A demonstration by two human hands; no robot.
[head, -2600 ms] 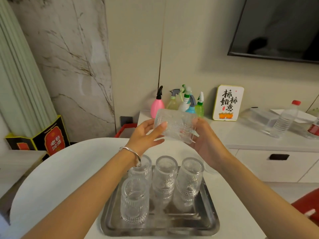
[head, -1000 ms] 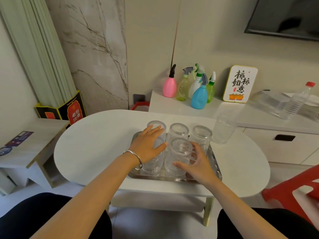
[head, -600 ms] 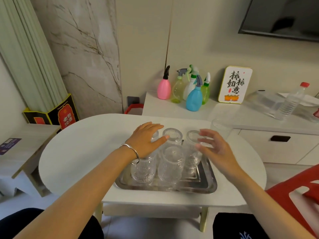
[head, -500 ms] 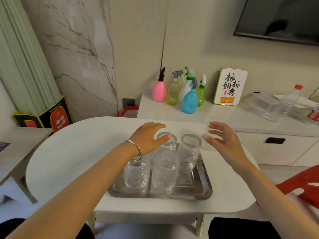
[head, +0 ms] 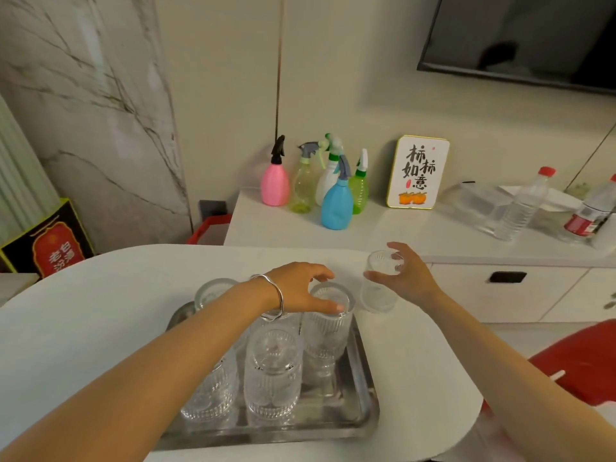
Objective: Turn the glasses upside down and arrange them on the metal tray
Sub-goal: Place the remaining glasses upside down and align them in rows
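A metal tray (head: 366,395) lies on the white oval table (head: 100,321) in front of me. Several ribbed glasses stand upside down on it, among them one at the front middle (head: 271,371), one at the front left (head: 211,391), one at the back left (head: 213,291) and one at the back right (head: 328,335). My left hand (head: 300,288) rests over the back row, fingers spread, thumb on the back right glass's top. My right hand (head: 408,278) grips a clear glass (head: 378,295) standing on the table just right of the tray.
Behind the table a white cabinet (head: 416,235) carries several spray bottles (head: 336,201), a small sign (head: 416,171), a clear container and water bottles (head: 523,208). A red chair (head: 583,361) is at my right. A dark box (head: 53,248) sits at the left wall.
My right hand has moved from beside the tray out to the right and closed around the lone glass on the table. My left hand has stayed on the back glasses.
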